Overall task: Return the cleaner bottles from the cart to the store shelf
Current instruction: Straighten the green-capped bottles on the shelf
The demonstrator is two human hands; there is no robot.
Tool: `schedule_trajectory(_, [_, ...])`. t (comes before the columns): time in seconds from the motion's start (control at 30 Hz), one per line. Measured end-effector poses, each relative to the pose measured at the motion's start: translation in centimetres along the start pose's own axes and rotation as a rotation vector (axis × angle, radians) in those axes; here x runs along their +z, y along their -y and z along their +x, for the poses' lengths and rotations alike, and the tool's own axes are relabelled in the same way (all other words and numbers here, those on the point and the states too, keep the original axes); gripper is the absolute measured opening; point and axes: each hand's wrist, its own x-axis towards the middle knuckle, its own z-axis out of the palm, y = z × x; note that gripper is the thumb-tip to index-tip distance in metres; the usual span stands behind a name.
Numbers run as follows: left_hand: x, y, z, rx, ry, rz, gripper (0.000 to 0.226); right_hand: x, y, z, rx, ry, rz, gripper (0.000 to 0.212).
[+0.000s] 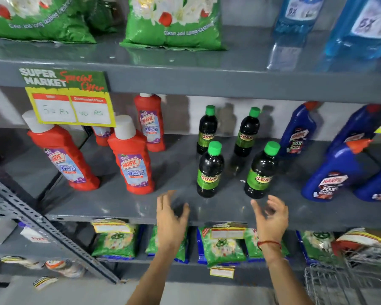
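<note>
Head view: both hands, left [171,219] and right [271,214], hang empty and loose mid-frame below four dark green-capped bottles [209,170] standing on the shelf [123,208]; a careless swipe could topple the front pair.

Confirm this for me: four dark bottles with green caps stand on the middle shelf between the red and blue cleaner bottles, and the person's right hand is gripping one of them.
Not quite. The head view shows the four dark green-capped bottles standing between the red bottles and the blue bottles, but the right hand is empty, open below the shelf edge. The left hand is empty too.
</note>
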Motion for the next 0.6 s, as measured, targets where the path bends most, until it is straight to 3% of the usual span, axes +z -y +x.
schedule_trajectory(0.07, [1.5, -0.3, 0.3, -0.137, 0.007, -0.034, 0.054, -0.8, -0.8, 1.6, 0.038, 0.034, -0.081, 0.066])
schedule_trajectory(0.17, [3.6, -0.4, 0.4, -0.167, 0.108, -0.007, 0.065, -1.1, -1.2, 3.3, 0.099, 0.192, -0.085, 0.089])
schedule_trajectory(0.33, [5.8, -1.1, 1.6, -0.201, 0.187, 0.024, 0.105, -0.4, -0.7, 5.3, 0.083, 0.455, -0.066, 0.097])
schedule_trajectory(0.6, [7.5, -1.5, 3.4, -0.157, 0.166, 0.115, 0.066, 0.7, -0.3, 6.3, 0.057, 0.396, -0.097, 0.088])
